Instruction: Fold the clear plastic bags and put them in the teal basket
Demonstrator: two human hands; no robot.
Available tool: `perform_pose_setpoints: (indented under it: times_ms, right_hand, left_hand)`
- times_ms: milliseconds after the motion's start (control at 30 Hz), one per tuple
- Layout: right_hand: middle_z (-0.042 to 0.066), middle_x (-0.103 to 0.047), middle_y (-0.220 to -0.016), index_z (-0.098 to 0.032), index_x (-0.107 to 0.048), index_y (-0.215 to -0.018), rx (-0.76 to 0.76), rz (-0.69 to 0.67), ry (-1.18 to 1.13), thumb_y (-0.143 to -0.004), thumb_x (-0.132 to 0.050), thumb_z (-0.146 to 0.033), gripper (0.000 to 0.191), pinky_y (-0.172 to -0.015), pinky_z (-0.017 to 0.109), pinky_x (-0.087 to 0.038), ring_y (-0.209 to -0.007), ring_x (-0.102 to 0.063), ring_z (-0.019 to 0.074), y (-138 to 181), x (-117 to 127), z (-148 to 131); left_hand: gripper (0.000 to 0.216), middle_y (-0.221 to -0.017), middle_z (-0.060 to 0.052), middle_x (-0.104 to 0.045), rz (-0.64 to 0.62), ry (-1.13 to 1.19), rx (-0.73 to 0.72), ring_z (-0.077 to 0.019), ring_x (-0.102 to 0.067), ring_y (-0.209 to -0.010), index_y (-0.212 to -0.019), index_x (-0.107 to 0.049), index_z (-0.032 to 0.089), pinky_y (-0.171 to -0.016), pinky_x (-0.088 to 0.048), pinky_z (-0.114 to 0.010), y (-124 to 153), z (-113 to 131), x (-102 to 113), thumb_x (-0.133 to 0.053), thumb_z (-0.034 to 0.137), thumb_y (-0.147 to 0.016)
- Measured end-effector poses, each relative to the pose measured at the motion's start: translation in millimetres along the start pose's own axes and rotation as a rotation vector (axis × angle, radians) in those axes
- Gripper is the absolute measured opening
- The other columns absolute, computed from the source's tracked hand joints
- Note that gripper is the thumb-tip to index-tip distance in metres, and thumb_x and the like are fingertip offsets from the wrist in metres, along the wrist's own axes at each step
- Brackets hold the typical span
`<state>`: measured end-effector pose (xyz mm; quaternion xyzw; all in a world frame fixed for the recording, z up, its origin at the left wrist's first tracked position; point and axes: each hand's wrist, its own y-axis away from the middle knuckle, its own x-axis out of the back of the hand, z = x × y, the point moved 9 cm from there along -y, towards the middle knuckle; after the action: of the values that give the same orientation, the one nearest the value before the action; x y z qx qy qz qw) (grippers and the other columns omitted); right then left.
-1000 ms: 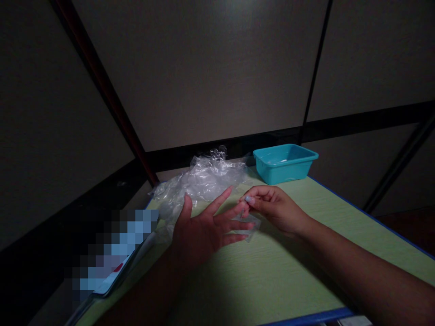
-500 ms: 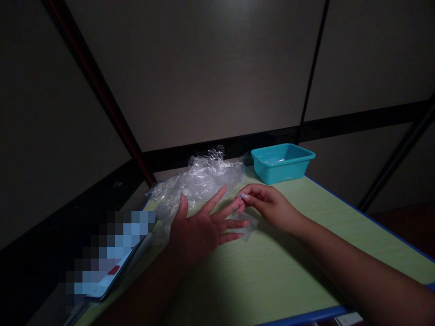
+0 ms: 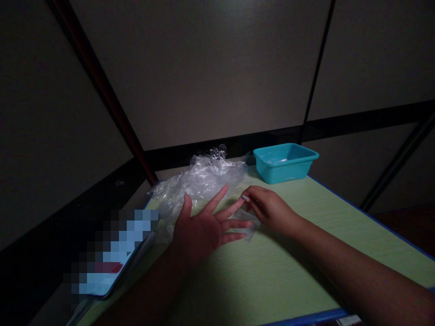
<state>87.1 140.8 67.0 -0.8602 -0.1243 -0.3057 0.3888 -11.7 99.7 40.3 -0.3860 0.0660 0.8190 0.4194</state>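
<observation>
My left hand (image 3: 205, 226) lies over the green table (image 3: 292, 271) with its fingers spread out flat. Its fingertips rest on a small clear plastic bag (image 3: 249, 224). My right hand (image 3: 268, 207) is curled, and its thumb and fingers pinch the top of that small bag close to my left fingertips. Just behind my left hand sits a heap of crumpled clear plastic (image 3: 200, 181). The light is dim and the small bag's contents cannot be made out.
A teal plastic tub (image 3: 285, 162) stands at the table's far edge, right of the plastic heap. A blurred-out flat item (image 3: 108, 258) lies at the left edge. Dark partition walls close in behind and to the left. The table's blue rim runs along the right and front.
My right hand has dropped a little toward the table, still pinching the small bag. My left hand stays spread in about the same place.
</observation>
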Motion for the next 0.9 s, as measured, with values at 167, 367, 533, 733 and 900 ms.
perform_pose_setpoints:
  times_ms: [167, 367, 533, 733, 900]
  right_hand:
    - [0.001, -0.055, -0.068, -0.019, -0.055, -0.075, -0.088, 0.025, -0.185, -0.084, -0.046, -0.018, 0.013, -0.062, 0.027, -0.038, -0.065, -0.05, 0.0145, 1, -2, 6]
    - [0.0, -0.058, -0.065, -0.017, -0.058, -0.076, -0.296, -0.011, -0.773, -0.084, -0.054, -0.035, 0.02, -0.06, 0.026, -0.044, -0.06, -0.054, 0.0121, 0, -18, 17]
    - [0.0, -0.061, -0.065, -0.015, -0.061, -0.078, -0.35, -0.014, -0.988, -0.078, -0.063, -0.033, 0.018, -0.057, 0.023, -0.045, -0.058, -0.056, 0.0107, 1, -23, 21]
    - [0.0, -0.062, -0.065, -0.015, -0.063, -0.08, -0.394, -0.016, -1.168, -0.077, -0.064, -0.027, 0.013, -0.057, 0.021, -0.046, -0.057, -0.057, 0.0095, 4, -26, 16]
    - [0.0, -0.061, -0.066, -0.014, -0.064, -0.082, -0.408, -0.033, -1.229, -0.078, -0.064, -0.026, 0.012, -0.058, 0.02, -0.047, -0.057, -0.057, 0.0089, 5, -25, 9]
  left_hand:
    - [0.082, -0.147, -0.017, -0.016, -0.032, 0.011, 0.003, -0.0392, -0.038, -0.121, -0.142, 0.007, 0.028, -0.098, -0.011, -0.057, 0, -1, -2, -0.003, 0.076, -0.076]
    - [0.084, -0.147, -0.017, -0.015, -0.064, 0.013, -0.002, -0.0389, -0.035, -0.123, -0.141, 0.012, 0.027, -0.098, -0.009, -0.057, 0, 2, -5, -0.001, 0.077, -0.074]
    - [0.084, -0.146, -0.017, -0.021, -0.054, 0.019, -0.016, -0.0391, -0.036, -0.122, -0.142, 0.008, 0.029, -0.098, -0.009, -0.058, 1, 4, -4, -0.001, 0.077, -0.074]
    - [0.086, -0.145, -0.017, -0.022, -0.045, 0.016, -0.018, -0.0403, -0.038, -0.121, -0.142, 0.003, 0.028, -0.098, -0.009, -0.059, 2, 4, -2, -0.001, 0.078, -0.073]
    - [0.086, -0.144, -0.017, -0.026, -0.061, 0.033, -0.025, -0.0406, -0.04, -0.119, -0.143, -0.002, 0.026, -0.098, -0.009, -0.06, 2, 4, -3, 0.0, 0.077, -0.074]
